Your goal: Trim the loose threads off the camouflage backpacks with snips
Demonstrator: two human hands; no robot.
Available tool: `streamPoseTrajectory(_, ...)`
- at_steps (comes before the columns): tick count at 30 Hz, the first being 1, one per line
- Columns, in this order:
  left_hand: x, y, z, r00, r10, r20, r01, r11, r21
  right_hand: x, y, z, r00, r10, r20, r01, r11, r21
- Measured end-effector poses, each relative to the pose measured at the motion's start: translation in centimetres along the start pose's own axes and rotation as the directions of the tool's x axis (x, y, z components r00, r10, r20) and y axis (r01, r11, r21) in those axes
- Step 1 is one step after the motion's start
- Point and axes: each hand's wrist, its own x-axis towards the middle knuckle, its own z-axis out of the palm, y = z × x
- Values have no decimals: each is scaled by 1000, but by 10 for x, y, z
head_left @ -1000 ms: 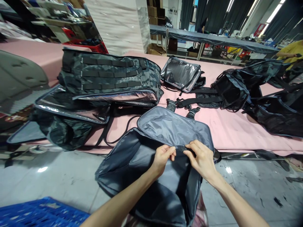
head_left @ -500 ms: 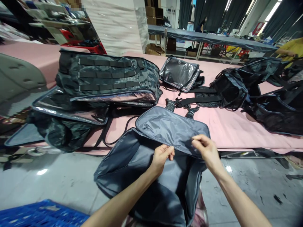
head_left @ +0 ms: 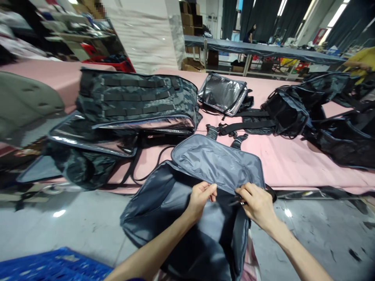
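Note:
An unzipped backpack (head_left: 143,210) with a grey lining hangs off the near table edge, its mouth facing me. Its lid flap (head_left: 205,156) is folded back onto the table. My left hand (head_left: 202,197) is closed in a pinch at the flap's lower edge, near the middle. My right hand (head_left: 256,203) is closed around small thread snips (head_left: 234,203), mostly hidden by the fingers. Their thin dark tip points left over the bag's opening, just below the flap's right part.
Camouflage backpacks (head_left: 137,93) are piled at left on the pink table (head_left: 295,156). A plastic-faced bag (head_left: 222,93) and more dark bags (head_left: 285,111) lie farther right. A blue crate (head_left: 55,265) stands on the floor. A person in a yellow sleeve (head_left: 361,62) is at far right.
My right hand has come down from above the flap to its lower right edge, and the snips now show in it. My left hand stays at the flap's edge. The view has shifted slightly.

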Motion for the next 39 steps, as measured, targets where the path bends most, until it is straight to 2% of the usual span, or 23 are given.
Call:
streamPoseTrajectory(4,-1,2,1,999,-34,21,34,999,17,-2,1,5,990,-101,-99,97,994,-39)
streamPoseTrajectory(7,3,11,-9,995,-95,-19,96,994,61,-5,1,8,971,-185,-150,176,982,-70)
streamPoseTrajectory(10,13,36,-38,988,-86,-127,108,978,176,-6,-3,9,949,-246,-198,229,968,-105)
streamPoseTrajectory(13,25,72,-76,971,-18,-238,111,917,383,-5,-8,10,932,-286,-224,261,956,-136)
streamPoseTrajectory(15,32,97,-97,956,63,-286,122,802,584,-5,-11,10,925,-309,-222,282,948,-148)
streamPoseTrajectory(17,38,117,-108,916,266,-302,93,591,802,-6,-13,10,924,-319,-211,292,945,-151)
streamPoseTrajectory(19,45,128,-111,865,425,-268,95,386,918,-8,-14,11,927,-318,-197,293,945,-149)
streamPoseTrajectory(20,49,130,-110,866,436,-244,96,334,938,-10,-14,11,929,-317,-190,293,945,-145)
streamPoseTrajectory(21,53,130,-108,891,399,-215,80,329,941,-12,-14,11,931,-314,-185,291,946,-143)
streamPoseTrajectory(22,56,129,-106,925,332,-183,47,379,924,-14,-13,11,933,-311,-181,288,947,-142)
streamPoseTrajectory(24,61,123,-104,977,191,-92,-43,603,797,-19,-12,11,937,-302,-175,279,949,-145)
streamPoseTrajectory(26,62,117,-103,990,141,-15,-111,833,542,-22,-10,11,943,-287,-170,263,953,-149)
streamPoseTrajectory(28,59,112,-105,988,157,14,-153,939,308,-25,-7,11,950,-262,-173,238,960,-148)
streamPoseTrajectory(32,51,109,-108,979,204,10,-203,970,132,-23,-1,9,954,-204,-219,173,973,-153)
streamPoseTrajectory(39,54,104,-109,976,215,-27,-212,974,83,-20,4,8,964,-166,-209,136,979,-151)
